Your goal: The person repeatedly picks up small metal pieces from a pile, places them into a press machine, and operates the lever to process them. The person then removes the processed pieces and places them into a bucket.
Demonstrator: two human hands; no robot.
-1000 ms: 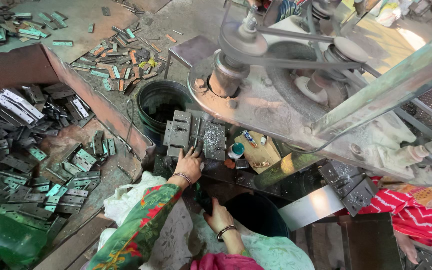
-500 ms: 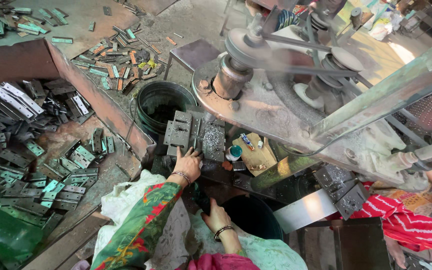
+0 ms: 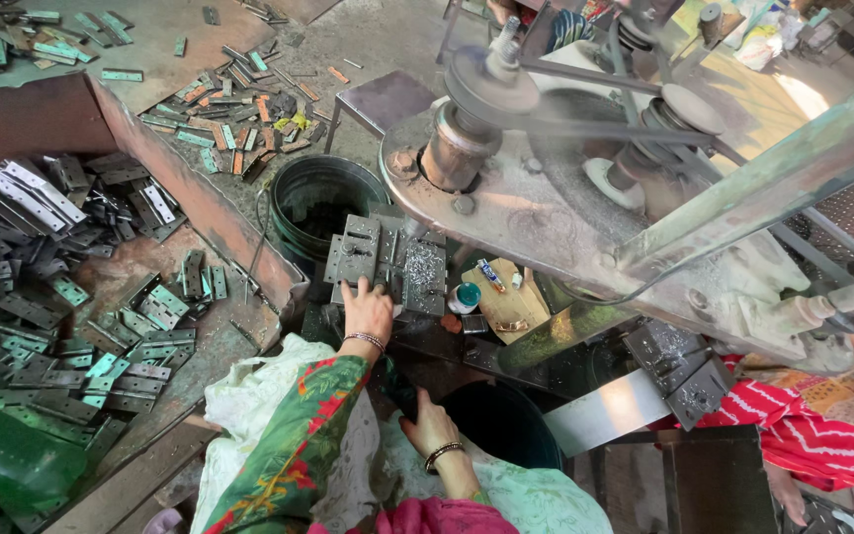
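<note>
We count two hands of ours. The left hand [image 3: 368,309] lies palm down, fingers spread, on the near edge of a grey plate [image 3: 353,252], one of about three set side by side on the press bed; the plate's long axis runs from six to twelve o'clock, away from us. The right hand [image 3: 427,425] rests low at five o'clock, fingers curled together on dark cloth; whether it grips anything we cannot tell. One bucket [image 3: 320,203] stands at eleven o'clock, plates [image 3: 71,297] too many to count at nine, the machine [image 3: 565,188] crowding two.
</note>
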